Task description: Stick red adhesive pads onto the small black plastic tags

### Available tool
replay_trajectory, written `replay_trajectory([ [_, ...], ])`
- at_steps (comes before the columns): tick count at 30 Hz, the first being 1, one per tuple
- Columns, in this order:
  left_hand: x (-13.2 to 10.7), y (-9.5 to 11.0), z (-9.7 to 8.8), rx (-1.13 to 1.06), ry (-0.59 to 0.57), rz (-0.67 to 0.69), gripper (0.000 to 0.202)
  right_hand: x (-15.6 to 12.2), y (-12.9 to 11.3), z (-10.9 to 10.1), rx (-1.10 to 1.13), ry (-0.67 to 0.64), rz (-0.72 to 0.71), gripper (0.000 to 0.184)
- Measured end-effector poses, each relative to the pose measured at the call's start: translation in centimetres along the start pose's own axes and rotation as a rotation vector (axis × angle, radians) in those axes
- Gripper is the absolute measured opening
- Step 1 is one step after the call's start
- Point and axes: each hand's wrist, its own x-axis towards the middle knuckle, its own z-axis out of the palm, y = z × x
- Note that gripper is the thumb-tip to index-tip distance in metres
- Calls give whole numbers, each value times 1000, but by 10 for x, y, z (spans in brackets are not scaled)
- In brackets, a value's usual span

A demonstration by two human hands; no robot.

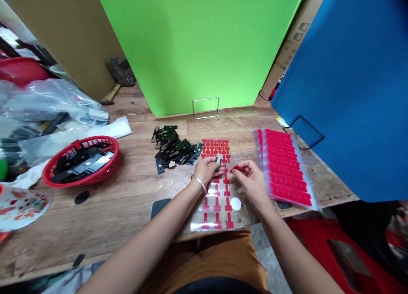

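Between the thumb and fingers of my left hand (208, 171) is a small flat dark piece (219, 161) with a pale end. My right hand (251, 179) pinches a small red sticker (235, 169), close to the left hand but apart from it. Under both hands lies a clear sheet (196, 221) with rows of red T-shaped stickers (217, 205). A white round spot (236, 204) shows beside the lower rows. Just beyond my left hand is a loose heap of flat black pieces (175, 147).
A stack of red sticker sheets (285, 166) lies to the right. At left, a red basket (116, 158) holds dark and grey flat pieces, near plastic bags (54, 98). A green board (204, 47) and a blue board (347, 94) stand behind. A red stool (318, 238) is below right.
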Motion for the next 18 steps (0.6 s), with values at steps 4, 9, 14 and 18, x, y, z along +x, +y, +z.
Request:
replay_trajectory([
  [4,-38,0,-12,-34,-62,14,19,-20,-4,12,130,-72,82,19],
  [9,-73,-16,-27,-84,-76,-128,28,-42,3,30,181,-134,112,20],
  [14,-78,-25,-31,-127,-58,-169,30,-52,14,39,184,-147,101,19],
  [18,-77,-25,-31,-147,-48,-171,33,-55,17,40,145,-141,69,17],
])
